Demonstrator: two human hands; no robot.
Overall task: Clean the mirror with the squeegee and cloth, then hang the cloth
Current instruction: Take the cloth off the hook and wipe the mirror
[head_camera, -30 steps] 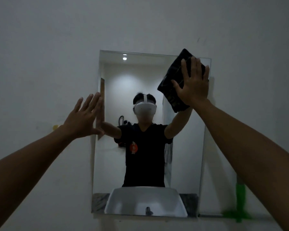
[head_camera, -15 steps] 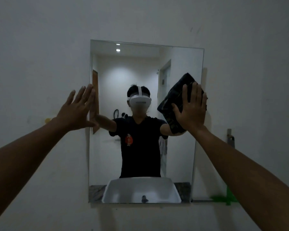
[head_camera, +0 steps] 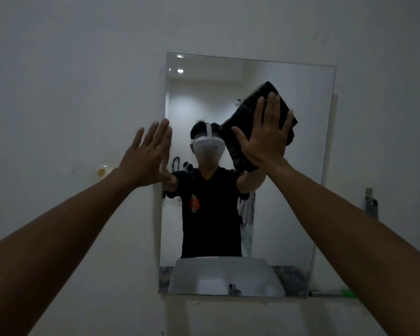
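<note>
A frameless mirror (head_camera: 289, 214) was fixed to a pale wall (head_camera: 70, 81), and both bare arms were stretched out towards it. The right hand (head_camera: 264, 139) was laid flat, fingers straight and slightly spread, on a dark folded cloth (head_camera: 260, 110), which was pressed against the upper middle of the glass. Nothing was clenched there: the cloth was pinned under the open palm, not gripped, and its corners were seen jutting out above the fingertips and below the wrist. The left hand (head_camera: 147, 157) was held open as well, fingers extended and apart, at the mirror's left edge, with the thumb lying over the glass; whether the palm was actually touching the wall or the edge could not be told. Nothing was held in it.

In the glass a person in a dark shirt with a white headset was reflected, together with a white basin (head_camera: 226, 275) along the bottom. Just beyond the lower right corner of the mirror, a green thing (head_camera: 348, 292) was seen lying on a narrow ledge; what it was could not be made out. A small grey bracket (head_camera: 371, 204) was mounted on the wall to the right.
</note>
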